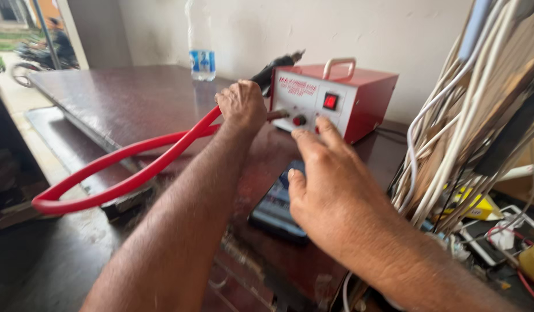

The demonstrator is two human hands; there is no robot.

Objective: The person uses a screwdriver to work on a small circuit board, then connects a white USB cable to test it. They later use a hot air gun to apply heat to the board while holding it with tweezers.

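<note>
A single thick red cable (pixel 122 167) is looping across the dark brown worktop (pixel 134 98) at the far left, its two runs crossing on the way up to the left hand (pixel 242 106). Behind it, one clear plastic bottle (pixel 201 40) with a blue label band is standing upright near the wall. The left hand is clenching around the cable's end, right against the front of one red box-shaped machine (pixel 336 98); a black-handled probe (pixel 276 65) is sticking up just past the knuckles. The machine is showing a pale front panel with red lettering, one lit red square switch, one dark knob and one pale carrying handle on top. The right hand (pixel 324 190) is hovering open, fingers spread, fingertips just beside the panel's lower edge and grasping nothing. Under its palm one dark phone (pixel 272 211) is lying flat on the worktop. At the far right a bundle of many white wires (pixel 457 127) is hanging, with a yellow package (pixel 478 205) lying beneath it.
</note>
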